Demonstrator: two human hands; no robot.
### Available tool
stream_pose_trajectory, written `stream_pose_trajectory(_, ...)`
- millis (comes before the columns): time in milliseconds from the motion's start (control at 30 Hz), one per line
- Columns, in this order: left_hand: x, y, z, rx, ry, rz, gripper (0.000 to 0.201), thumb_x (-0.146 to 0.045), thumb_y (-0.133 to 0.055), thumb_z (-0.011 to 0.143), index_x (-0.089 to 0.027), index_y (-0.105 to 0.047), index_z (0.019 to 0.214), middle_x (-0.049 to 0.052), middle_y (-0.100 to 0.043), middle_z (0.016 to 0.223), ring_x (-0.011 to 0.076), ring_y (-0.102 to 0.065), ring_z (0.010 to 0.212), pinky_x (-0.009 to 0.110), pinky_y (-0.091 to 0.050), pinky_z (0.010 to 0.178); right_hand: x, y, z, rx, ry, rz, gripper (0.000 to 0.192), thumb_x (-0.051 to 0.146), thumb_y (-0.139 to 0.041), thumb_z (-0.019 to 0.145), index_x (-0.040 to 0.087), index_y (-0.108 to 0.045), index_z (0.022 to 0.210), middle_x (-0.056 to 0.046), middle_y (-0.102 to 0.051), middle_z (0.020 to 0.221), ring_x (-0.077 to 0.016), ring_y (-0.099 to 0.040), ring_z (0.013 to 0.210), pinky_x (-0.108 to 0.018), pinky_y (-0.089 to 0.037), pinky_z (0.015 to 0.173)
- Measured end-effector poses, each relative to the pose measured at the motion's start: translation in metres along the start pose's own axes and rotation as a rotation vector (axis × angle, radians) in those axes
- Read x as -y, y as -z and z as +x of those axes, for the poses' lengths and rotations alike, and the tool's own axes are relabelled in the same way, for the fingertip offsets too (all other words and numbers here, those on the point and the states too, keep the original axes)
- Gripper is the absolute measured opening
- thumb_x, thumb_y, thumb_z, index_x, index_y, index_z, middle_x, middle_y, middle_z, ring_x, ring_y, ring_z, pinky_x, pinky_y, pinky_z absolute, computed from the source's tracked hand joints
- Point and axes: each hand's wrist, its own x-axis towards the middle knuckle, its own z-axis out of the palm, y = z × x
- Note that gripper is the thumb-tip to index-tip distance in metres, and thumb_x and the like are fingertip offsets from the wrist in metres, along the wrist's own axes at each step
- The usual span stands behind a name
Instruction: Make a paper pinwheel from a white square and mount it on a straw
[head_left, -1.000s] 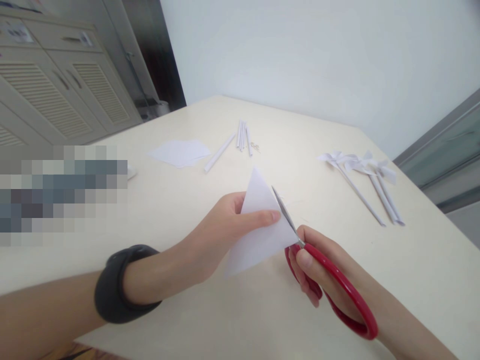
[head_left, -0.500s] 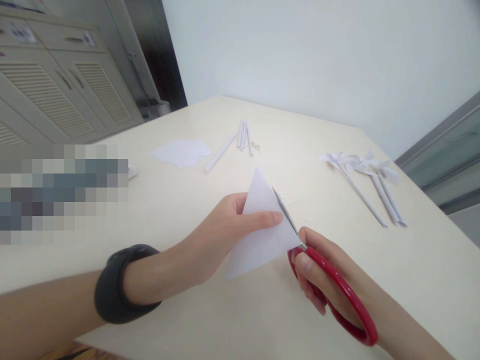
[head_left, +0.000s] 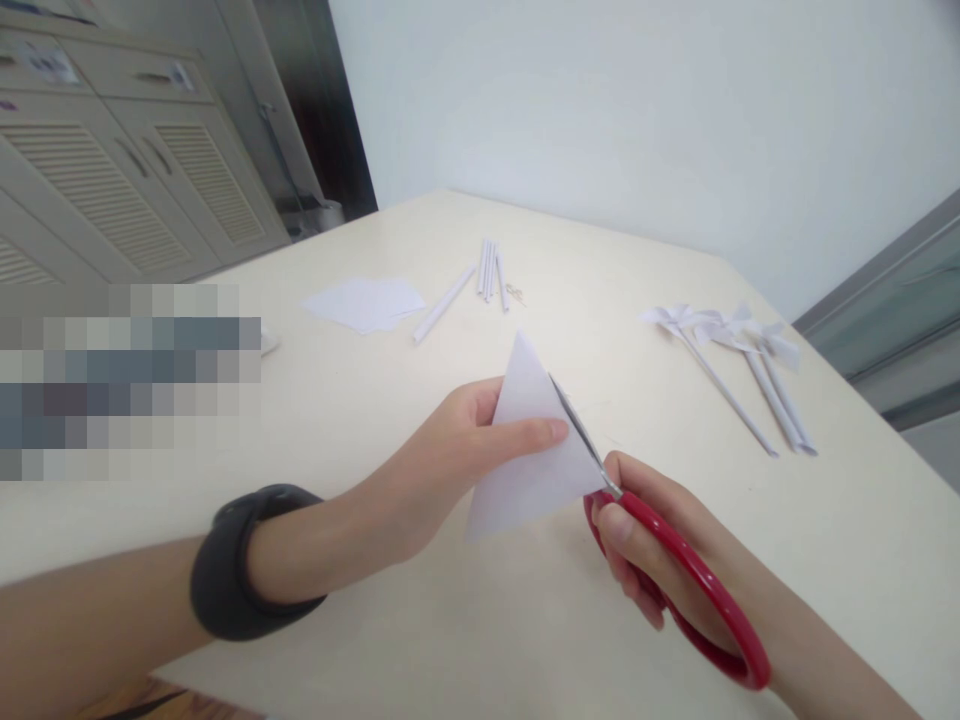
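Note:
My left hand (head_left: 465,450) pinches a triangular sheet of white paper (head_left: 532,480), its thumb lying on top and its fingers hidden beneath. My right hand (head_left: 645,540) grips a pair of scissors (head_left: 705,580) by the red handles. The narrow metal blades run along the paper's right edge, close to my left thumb. Whether the blades are fully closed on the paper I cannot tell.
White paper sheets (head_left: 364,305) lie on the table (head_left: 840,560) at the back left. Several thin paper tubes (head_left: 487,270) and a thicker paper tube (head_left: 444,305) are beside them. Paper pinwheels (head_left: 724,345) on sticks rest at the right. A blurred patch covers the left side.
Both hands, with the paper and scissors, have shifted very slightly to the right. The paper's lower left corner appears drawn in a little. The grips are the same.

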Motion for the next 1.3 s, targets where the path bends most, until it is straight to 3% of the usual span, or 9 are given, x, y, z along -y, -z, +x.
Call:
stream_pose_trajectory(200,0.001,0.004,0.002,-0.015,-0.037,0.018,0.028,-0.023,-0.053,0.088,-0.021,-0.064,0.114,0.005,-0.07,0.107,0.0224,-0.065,0.095,0.029,-0.051,0.077,-0.001,0.003,-0.002,-0.019,-0.032,-0.054,0.033,0.045,-0.047,0.09,0.022,-0.034,0.07,0.007,-0.042,0.056,-0.006,-0.039,0.043,-0.021,-0.033,0.042)
stream_pose_trajectory(367,-0.001,0.004,0.001,-0.015,-0.061,0.044,0.025,-0.021,-0.052,0.088,-0.021,-0.064,0.109,0.004,-0.07,0.104,0.0226,-0.065,0.094,0.031,-0.05,0.079,-0.006,0.007,-0.001,-0.007,-0.014,-0.127,0.035,0.051,-0.047,0.089,0.023,-0.034,0.072,0.009,-0.036,0.053,-0.0065,-0.031,0.045,-0.022,-0.026,0.043)
stream_pose_trajectory(500,-0.003,0.003,0.0,-0.021,-0.079,0.067,0.017,-0.024,-0.053,0.088,-0.021,-0.065,0.101,0.003,-0.07,0.102,0.0226,-0.064,0.094,0.031,-0.05,0.078,-0.005,0.008,0.002,0.074,0.02,0.001,0.037,0.053,-0.046,0.088,0.023,-0.031,0.073,0.007,-0.032,0.057,-0.0083,-0.03,0.049,-0.024,-0.023,0.047)
stream_pose_trajectory(633,-0.003,0.001,0.0,-0.027,-0.1,0.098,0.016,-0.031,-0.057,0.086,-0.021,-0.063,0.098,0.003,-0.069,0.101,0.0232,-0.064,0.093,0.032,-0.05,0.078,0.001,0.009,-0.003,0.11,-0.076,0.108,0.041,0.059,-0.049,0.083,0.023,-0.032,0.075,0.005,-0.031,0.063,-0.0097,-0.028,0.054,-0.025,-0.02,0.048)
stream_pose_trajectory(933,0.0,0.001,0.0,-0.07,-0.019,0.167,0.029,-0.045,-0.064,0.078,-0.019,-0.061,0.091,0.005,-0.066,0.094,0.0265,-0.063,0.09,0.04,-0.05,0.079,-0.002,0.008,0.003,0.072,-0.032,-0.033,0.043,0.063,-0.045,0.083,0.022,-0.036,0.078,0.004,-0.035,0.068,-0.0104,-0.032,0.06,-0.027,-0.028,0.055)
stream_pose_trajectory(1033,0.001,0.001,0.0,-0.044,-0.02,0.151,0.028,-0.044,-0.063,0.079,-0.019,-0.061,0.091,0.004,-0.067,0.094,0.0256,-0.063,0.09,0.037,-0.05,0.077,-0.009,0.007,0.009,0.093,0.083,-0.016,0.042,0.063,-0.044,0.084,0.022,-0.036,0.078,0.006,-0.034,0.061,-0.0093,-0.029,0.054,-0.026,-0.027,0.053)
stream_pose_trajectory(1300,0.002,0.002,0.0,-0.005,-0.009,0.113,0.022,-0.039,-0.06,0.083,-0.018,-0.061,0.09,0.004,-0.067,0.095,0.0251,-0.064,0.09,0.038,-0.05,0.079,-0.009,0.003,0.006,0.017,0.082,-0.08,0.039,0.058,-0.044,0.087,0.022,-0.036,0.074,0.006,-0.035,0.058,-0.0099,-0.032,0.053,-0.025,-0.027,0.051)
